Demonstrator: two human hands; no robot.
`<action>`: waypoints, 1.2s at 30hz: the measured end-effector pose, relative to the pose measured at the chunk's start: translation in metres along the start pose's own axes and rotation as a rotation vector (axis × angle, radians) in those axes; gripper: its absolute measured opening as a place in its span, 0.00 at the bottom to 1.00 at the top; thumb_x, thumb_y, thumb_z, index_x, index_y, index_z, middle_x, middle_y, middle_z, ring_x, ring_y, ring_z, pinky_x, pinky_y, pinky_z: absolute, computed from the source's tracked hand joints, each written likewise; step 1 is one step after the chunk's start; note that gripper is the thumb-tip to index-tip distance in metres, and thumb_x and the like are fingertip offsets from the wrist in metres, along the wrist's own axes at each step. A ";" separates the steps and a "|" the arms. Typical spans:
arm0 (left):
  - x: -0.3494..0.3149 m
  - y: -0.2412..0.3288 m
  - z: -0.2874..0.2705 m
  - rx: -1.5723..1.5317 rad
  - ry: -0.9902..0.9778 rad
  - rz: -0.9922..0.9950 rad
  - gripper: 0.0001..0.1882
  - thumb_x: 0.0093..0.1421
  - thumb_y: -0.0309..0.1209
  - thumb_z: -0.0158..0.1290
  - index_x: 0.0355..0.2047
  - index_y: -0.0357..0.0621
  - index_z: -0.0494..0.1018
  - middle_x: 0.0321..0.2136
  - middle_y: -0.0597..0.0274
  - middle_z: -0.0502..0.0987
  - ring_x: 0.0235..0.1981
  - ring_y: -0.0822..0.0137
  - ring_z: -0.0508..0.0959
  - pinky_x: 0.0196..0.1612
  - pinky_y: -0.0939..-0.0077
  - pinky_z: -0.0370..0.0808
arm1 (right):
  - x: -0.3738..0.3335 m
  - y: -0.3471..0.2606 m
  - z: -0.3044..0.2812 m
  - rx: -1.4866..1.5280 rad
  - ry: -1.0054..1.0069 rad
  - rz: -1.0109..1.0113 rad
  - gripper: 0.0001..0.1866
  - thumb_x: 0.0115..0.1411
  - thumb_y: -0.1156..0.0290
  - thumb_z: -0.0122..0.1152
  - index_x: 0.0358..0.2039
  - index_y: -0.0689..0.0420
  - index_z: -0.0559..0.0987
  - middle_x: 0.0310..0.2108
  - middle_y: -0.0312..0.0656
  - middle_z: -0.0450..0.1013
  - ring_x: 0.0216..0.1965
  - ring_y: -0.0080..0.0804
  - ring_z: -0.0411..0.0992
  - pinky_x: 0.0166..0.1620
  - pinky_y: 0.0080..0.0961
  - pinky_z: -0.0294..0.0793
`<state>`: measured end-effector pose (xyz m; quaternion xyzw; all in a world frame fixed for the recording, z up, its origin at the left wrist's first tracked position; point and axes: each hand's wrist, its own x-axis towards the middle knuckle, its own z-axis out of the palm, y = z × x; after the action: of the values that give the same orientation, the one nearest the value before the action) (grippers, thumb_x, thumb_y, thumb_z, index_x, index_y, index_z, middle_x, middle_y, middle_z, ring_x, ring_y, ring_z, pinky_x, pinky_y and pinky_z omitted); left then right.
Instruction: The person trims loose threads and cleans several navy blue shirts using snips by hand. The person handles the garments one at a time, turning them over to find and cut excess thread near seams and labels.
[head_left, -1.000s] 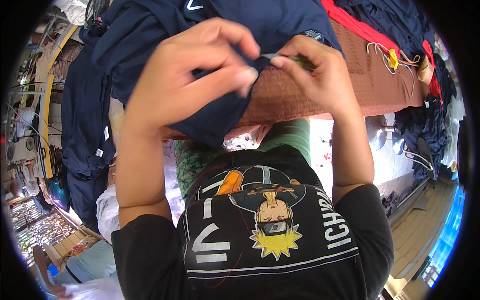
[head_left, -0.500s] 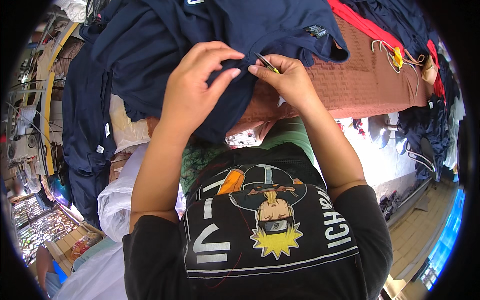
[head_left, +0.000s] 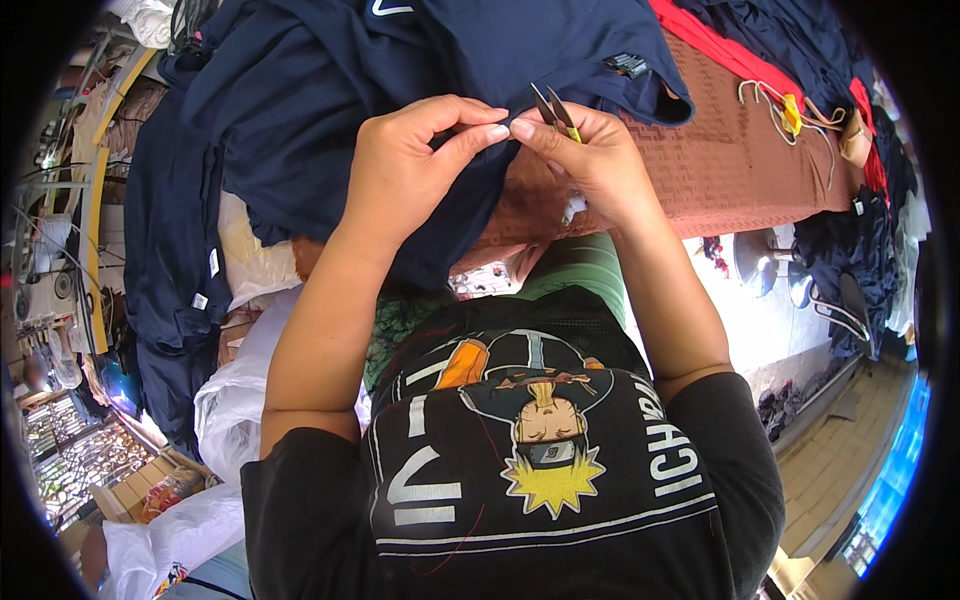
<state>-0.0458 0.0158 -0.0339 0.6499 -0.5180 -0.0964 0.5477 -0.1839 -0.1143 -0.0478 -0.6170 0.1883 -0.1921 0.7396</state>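
A navy garment (head_left: 470,60) lies spread over the table in front of me, its dark neck label up at the right. My left hand (head_left: 415,155) has thumb and forefinger closed at the garment's edge, seemingly on a bit of its cloth. Right beside those fingertips, my right hand (head_left: 595,160) pinches at the same spot. Small thread snips (head_left: 556,110) with dark blades and a yellow-green part rest in the right hand, blades pointing up and slightly apart. Any thread between the fingertips is too fine to make out.
A brown patterned cloth (head_left: 720,170) covers the table. Red fabric (head_left: 720,45) and a hank of pale cord (head_left: 790,115) with a yellow piece lie at the right. More navy clothing (head_left: 165,270) hangs at the left, near white plastic (head_left: 240,400). A fan (head_left: 760,262) stands below the table's right side.
My left fingers have closed from a spread pose and moved right, up to my right fingertips. The snips have turned more upright, their blades now visibly parted. The garment has shifted slightly.
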 end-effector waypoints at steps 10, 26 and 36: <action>0.003 0.017 -0.041 -0.412 -0.188 0.274 0.15 0.59 0.38 0.60 0.22 0.40 0.78 0.25 0.61 0.79 0.24 0.75 0.74 0.29 0.80 0.67 | 0.000 -0.003 -0.009 -0.105 -0.020 -0.049 0.07 0.59 0.72 0.64 0.34 0.62 0.82 0.32 0.36 0.79 0.36 0.17 0.74 0.42 0.15 0.71; -0.001 0.009 -0.002 0.175 0.087 -0.060 0.12 0.54 0.23 0.57 0.40 0.41 0.78 0.33 0.56 0.81 0.34 0.67 0.82 0.39 0.77 0.76 | -0.028 -0.046 0.003 -0.343 -0.511 -0.456 0.08 0.48 0.79 0.70 0.32 0.60 0.83 0.29 0.36 0.80 0.31 0.16 0.75 0.32 0.17 0.72; 0.000 0.005 -0.028 -0.500 -0.160 -0.355 0.11 0.65 0.28 0.52 0.44 0.33 0.76 0.36 0.68 0.79 0.36 0.82 0.74 0.40 0.88 0.71 | 0.011 -0.031 0.000 -0.324 0.020 -0.300 0.07 0.59 0.69 0.65 0.35 0.59 0.81 0.21 0.23 0.66 0.24 0.10 0.59 0.29 0.14 0.61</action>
<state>-0.0296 0.0333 -0.0193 0.5659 -0.3980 -0.3657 0.6226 -0.1759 -0.1248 -0.0178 -0.7470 0.1298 -0.2734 0.5920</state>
